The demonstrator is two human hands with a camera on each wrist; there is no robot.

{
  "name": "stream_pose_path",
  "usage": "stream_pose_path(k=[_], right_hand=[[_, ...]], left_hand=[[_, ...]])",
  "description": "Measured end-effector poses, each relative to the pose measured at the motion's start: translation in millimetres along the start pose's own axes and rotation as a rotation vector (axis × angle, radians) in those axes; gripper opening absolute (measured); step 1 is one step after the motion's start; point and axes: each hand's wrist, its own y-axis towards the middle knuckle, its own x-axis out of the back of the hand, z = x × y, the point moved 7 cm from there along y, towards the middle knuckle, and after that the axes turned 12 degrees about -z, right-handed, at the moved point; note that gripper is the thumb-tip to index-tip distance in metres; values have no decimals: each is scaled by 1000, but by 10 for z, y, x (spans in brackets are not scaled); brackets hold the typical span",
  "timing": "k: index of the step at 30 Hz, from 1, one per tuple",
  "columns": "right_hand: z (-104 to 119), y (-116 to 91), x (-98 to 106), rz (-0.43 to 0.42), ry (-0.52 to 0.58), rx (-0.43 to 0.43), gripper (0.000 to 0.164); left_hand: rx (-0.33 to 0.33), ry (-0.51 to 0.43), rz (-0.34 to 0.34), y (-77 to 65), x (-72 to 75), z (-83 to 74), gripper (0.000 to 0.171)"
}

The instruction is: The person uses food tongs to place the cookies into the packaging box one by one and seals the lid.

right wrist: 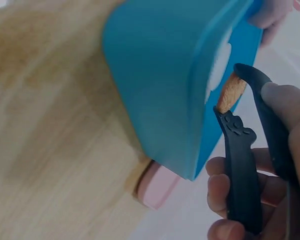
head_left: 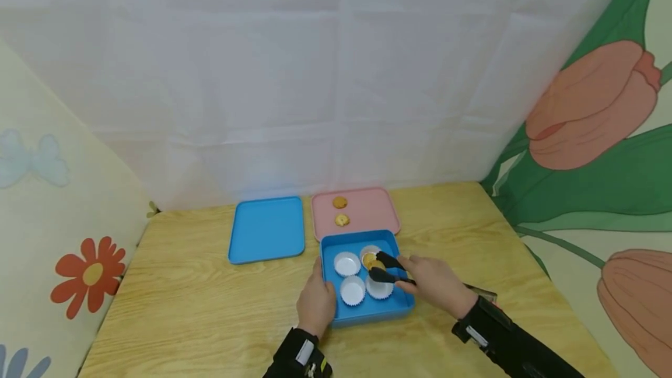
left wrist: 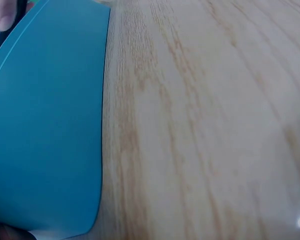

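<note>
My right hand [head_left: 436,284] grips black tongs [right wrist: 245,185], and their tips pinch a cookie [right wrist: 232,93] on edge. In the head view the cookie is over the right side of a deep blue box [head_left: 367,311], near its back right paper cup [head_left: 370,249]. Three other white cups, the back left one [head_left: 347,263], the front left one [head_left: 352,290] and the front right one [head_left: 380,289], sit inside. My left hand [head_left: 317,305] holds the box's left wall, thumb near the rim. The left wrist view shows mostly the box's outer wall [left wrist: 50,120].
A pink tray [head_left: 367,212] behind the box carries a round brown cookie [head_left: 340,202] and a paler cookie [head_left: 342,220]. A flat blue tray [head_left: 268,229] lies to the left. Some dark flat object [head_left: 483,293] is partly hidden behind my right wrist.
</note>
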Motion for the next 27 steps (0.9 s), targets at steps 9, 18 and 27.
stream_pose_path(k=[9,18,27], right_hand=[[58,-91,-74,33,-31,48,56],[121,-109,-88,63,-79,70,55],[144,-110,-119,57,-117,95,59]], left_hand=[[9,2,-4,21,11,3,54],[8,-3,0,19,23,-10,54],[3,-10,-15,10,27,-16,54]])
